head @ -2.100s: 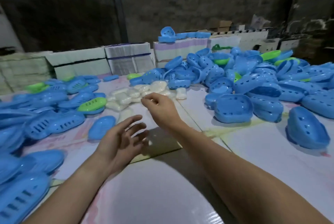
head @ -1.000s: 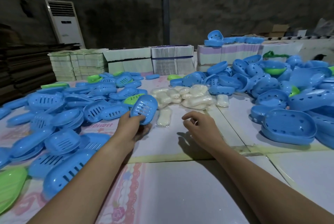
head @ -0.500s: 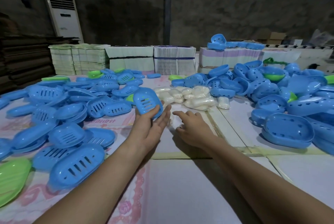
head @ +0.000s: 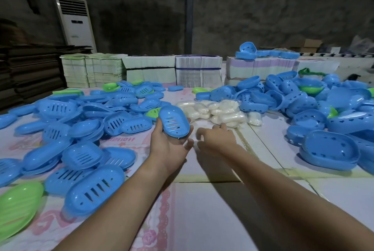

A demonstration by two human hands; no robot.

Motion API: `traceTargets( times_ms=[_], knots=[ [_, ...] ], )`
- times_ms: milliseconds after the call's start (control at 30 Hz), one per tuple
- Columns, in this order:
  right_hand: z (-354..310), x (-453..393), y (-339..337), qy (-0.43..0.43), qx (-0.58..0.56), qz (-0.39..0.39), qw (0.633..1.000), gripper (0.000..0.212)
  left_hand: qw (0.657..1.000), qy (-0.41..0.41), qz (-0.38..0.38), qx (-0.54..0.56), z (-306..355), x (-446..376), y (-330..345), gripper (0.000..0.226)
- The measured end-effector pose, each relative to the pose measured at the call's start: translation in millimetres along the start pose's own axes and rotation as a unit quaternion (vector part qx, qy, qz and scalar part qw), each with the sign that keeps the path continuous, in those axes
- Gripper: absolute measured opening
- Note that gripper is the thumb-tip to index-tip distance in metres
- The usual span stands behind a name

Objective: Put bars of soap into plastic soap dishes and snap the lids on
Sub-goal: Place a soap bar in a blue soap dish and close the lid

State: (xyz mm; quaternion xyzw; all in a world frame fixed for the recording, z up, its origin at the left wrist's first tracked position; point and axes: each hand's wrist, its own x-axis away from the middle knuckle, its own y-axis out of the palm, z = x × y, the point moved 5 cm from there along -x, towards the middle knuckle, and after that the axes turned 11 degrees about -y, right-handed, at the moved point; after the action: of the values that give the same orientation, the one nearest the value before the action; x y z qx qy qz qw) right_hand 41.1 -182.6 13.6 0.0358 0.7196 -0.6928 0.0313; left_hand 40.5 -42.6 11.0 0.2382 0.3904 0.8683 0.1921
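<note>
Item: slotted blue lid (head: 174, 124), oval, thin moulded plastic, drain slots across its face. Location: held above the surface (head: 212, 210), near the centre, tilted toward the camera. Judged light, stiff but slightly springy at the rim, smooth and likely slippery; best taken by the long edges, not by the slotted face, which looked the weakest part.

Left hand (head: 169, 145): palm up beneath the lid, fingers and thumb curled round its lower edge and near side, gripping it.

Right hand (head: 217, 136): palm down, fingers spread apart and reaching toward the soap, holding nothing; fingertips just short of the nearest bar.

Item: wrapped soap bars (head: 218, 112), pale cream, heaped just beyond both hands. Judged dense for their size, firm, with slick film wrapping; a pinch across the short sides should hold.

Surroundings: further slotted blue lids (head: 95, 190) scattered on the left; deeper blue dishes (head: 332, 151) with heart-shaped holes piled on the right; a few green pieces (head: 18, 210) among them. Stacks of bundled flat cartons (head: 198, 72) along the far edge; a standing air-conditioning unit (head: 75, 24) against the wall.
</note>
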Motion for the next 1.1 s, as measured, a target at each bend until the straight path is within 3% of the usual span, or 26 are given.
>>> traceTargets(
  times_ms=[133,233,367,467,567,767,967,1100],
  knots=[
    [32.0,25.6,-13.5,-0.006,-0.098,0.032,0.995,0.033,0.999,-0.02,-0.007,-0.03,-13.6,-4.1,1.4,0.06],
    [56.0,50.5,-17.0,0.02,-0.258,0.071,0.963,0.034,0.997,-0.05,-0.009,-0.056,-26.5,-7.7,1.1,0.058],
    [69.8,73.9,-19.0,0.073,-0.569,0.135,0.808,0.027,0.989,-0.083,0.005,-0.125,-44.8,-10.6,-0.2,0.075],
    [60.5,76.8,-26.3,0.06,-0.63,0.177,0.754,0.029,0.986,-0.079,-0.013,-0.146,-54.1,-9.5,4.2,0.058],
    [43.2,76.1,-37.0,0.011,-0.584,0.239,0.775,0.03,0.988,-0.046,-0.045,-0.139,-54.9,-9.3,7.9,0.029],
    [11.8,75.9,-25.0,-0.05,-0.407,0.218,0.886,0.03,0.986,-0.058,-0.118,-0.098,-56.4,-9.1,6.8,0.035],
    [17.5,76.3,-28.7,-0.076,-0.389,0.187,0.899,0.031,0.986,-0.069,-0.118,-0.09,-56.1,-8.8,7.7,0.052],
    [10.1,78.5,-29.2,-0.07,-0.291,0.208,0.931,0.035,0.986,-0.051,-0.13,-0.095,-52.9,-5.7,12.2,0.051]
  ],
)
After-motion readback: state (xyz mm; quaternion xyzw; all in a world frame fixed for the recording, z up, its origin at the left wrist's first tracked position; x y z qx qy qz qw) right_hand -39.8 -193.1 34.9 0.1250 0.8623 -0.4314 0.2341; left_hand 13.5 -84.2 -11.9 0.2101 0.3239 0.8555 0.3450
